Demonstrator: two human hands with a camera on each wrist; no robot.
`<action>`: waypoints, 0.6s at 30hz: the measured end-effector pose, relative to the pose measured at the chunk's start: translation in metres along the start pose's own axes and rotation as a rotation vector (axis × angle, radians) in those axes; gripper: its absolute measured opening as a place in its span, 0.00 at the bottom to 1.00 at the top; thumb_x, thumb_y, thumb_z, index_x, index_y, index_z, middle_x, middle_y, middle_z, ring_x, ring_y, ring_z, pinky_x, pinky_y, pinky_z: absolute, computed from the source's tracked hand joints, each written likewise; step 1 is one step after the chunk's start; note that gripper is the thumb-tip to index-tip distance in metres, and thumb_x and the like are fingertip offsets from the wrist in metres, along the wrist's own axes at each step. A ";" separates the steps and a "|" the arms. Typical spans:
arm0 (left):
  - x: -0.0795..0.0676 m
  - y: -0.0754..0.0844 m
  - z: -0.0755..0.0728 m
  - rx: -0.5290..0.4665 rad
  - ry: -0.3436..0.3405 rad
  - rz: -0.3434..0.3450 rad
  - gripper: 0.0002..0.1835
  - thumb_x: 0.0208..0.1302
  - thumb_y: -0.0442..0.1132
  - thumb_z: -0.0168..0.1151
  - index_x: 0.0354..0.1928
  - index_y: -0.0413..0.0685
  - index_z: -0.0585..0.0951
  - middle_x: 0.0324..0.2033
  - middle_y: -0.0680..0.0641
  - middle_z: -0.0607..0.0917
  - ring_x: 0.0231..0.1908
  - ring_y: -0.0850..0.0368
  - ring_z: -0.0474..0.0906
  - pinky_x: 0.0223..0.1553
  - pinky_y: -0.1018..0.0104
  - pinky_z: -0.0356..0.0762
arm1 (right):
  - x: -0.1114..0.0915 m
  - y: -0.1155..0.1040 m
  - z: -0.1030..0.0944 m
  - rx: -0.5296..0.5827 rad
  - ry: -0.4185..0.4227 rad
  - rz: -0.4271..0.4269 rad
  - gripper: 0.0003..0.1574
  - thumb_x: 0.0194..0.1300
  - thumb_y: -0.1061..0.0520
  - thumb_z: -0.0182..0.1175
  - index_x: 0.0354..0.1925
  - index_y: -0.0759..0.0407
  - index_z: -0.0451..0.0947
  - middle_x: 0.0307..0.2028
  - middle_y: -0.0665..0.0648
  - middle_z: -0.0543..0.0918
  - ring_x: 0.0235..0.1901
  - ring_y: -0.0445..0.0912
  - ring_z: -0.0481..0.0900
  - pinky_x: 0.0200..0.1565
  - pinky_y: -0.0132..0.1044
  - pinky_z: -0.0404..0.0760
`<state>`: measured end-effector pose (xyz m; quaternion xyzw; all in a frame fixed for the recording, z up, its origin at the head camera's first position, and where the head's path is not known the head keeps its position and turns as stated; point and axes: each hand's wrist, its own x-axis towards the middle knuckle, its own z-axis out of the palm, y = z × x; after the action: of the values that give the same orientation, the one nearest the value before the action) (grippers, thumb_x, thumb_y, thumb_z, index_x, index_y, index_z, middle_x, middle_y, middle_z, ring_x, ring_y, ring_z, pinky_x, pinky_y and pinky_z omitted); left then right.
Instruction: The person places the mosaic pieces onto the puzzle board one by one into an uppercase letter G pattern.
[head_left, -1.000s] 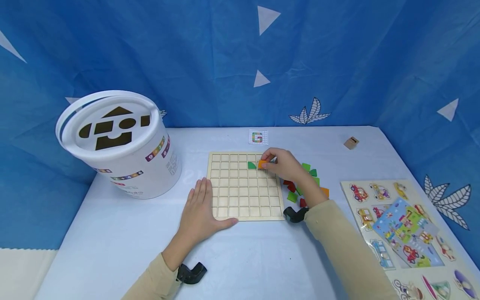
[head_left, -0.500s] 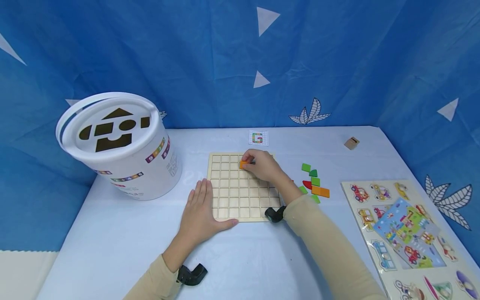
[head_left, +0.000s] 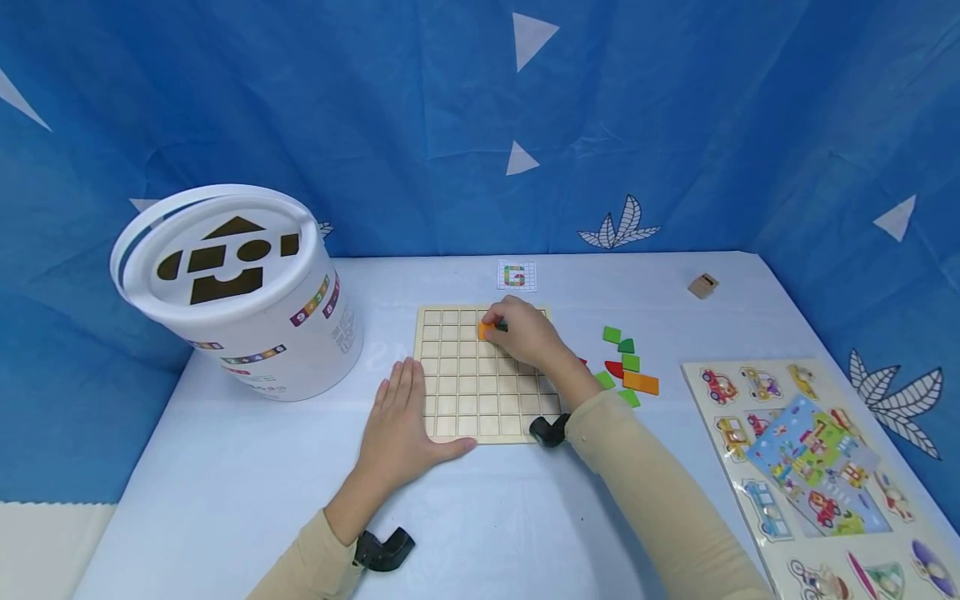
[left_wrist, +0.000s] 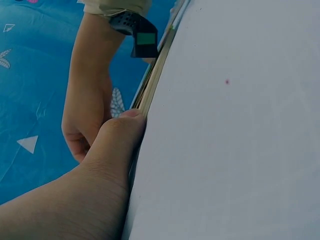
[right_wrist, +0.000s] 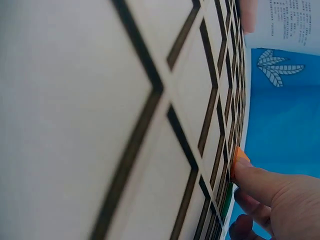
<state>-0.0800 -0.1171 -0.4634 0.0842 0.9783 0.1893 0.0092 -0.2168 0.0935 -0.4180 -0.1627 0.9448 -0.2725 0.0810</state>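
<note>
A pale wooden grid board (head_left: 465, 404) lies on the white table. Near its upper part, my right hand (head_left: 531, 335) pinches an orange tile (head_left: 484, 332) between thumb and fingers, low over the cells. The tile also shows at the fingertips in the right wrist view, an orange piece (right_wrist: 238, 157) against the grid. A dark green tile (head_left: 502, 327) is partly hidden beside those fingers. My left hand (head_left: 399, 433) rests along the board's lower left corner with straight fingers, its thumb (left_wrist: 131, 116) against the board's near edge in the left wrist view.
Loose green, red and orange tiles (head_left: 631, 363) lie right of the board. Behind it is a small pattern card (head_left: 517, 275). A white bucket (head_left: 300, 354) stands at the left, a picture puzzle board (head_left: 705, 387) at the right, and a small brown block (head_left: 703, 286) at the back.
My right hand has carried the orange tile leftward over the board, past the green tile, and has barely moved in the last half second. The left hand stays in place.
</note>
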 end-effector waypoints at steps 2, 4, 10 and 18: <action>0.000 0.000 0.000 -0.003 0.002 0.000 0.76 0.40 0.86 0.56 0.77 0.35 0.45 0.78 0.37 0.46 0.79 0.43 0.38 0.78 0.46 0.42 | -0.002 0.000 -0.001 -0.017 -0.008 -0.005 0.13 0.68 0.52 0.64 0.49 0.51 0.84 0.46 0.50 0.80 0.45 0.46 0.79 0.51 0.42 0.80; 0.000 0.000 0.000 -0.007 0.004 0.002 0.76 0.40 0.86 0.56 0.77 0.35 0.46 0.78 0.37 0.46 0.79 0.43 0.38 0.78 0.45 0.42 | -0.004 0.000 -0.002 -0.032 -0.016 -0.011 0.13 0.67 0.52 0.65 0.49 0.52 0.86 0.47 0.50 0.79 0.46 0.46 0.80 0.51 0.42 0.80; -0.001 0.000 0.001 -0.008 0.003 0.004 0.77 0.39 0.87 0.56 0.77 0.35 0.46 0.78 0.37 0.46 0.79 0.43 0.38 0.78 0.46 0.43 | -0.015 0.005 -0.011 -0.011 -0.040 -0.027 0.16 0.68 0.53 0.64 0.54 0.50 0.85 0.49 0.50 0.79 0.47 0.46 0.79 0.50 0.43 0.80; 0.000 0.000 0.001 0.002 0.010 0.001 0.76 0.39 0.87 0.56 0.77 0.35 0.46 0.79 0.37 0.46 0.79 0.43 0.38 0.78 0.45 0.43 | -0.034 0.039 -0.040 0.031 0.037 0.068 0.21 0.67 0.53 0.64 0.58 0.51 0.80 0.49 0.53 0.80 0.48 0.50 0.76 0.52 0.46 0.78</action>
<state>-0.0796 -0.1169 -0.4646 0.0836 0.9784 0.1888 0.0044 -0.2043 0.1559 -0.4033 -0.1239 0.9468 -0.2872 0.0752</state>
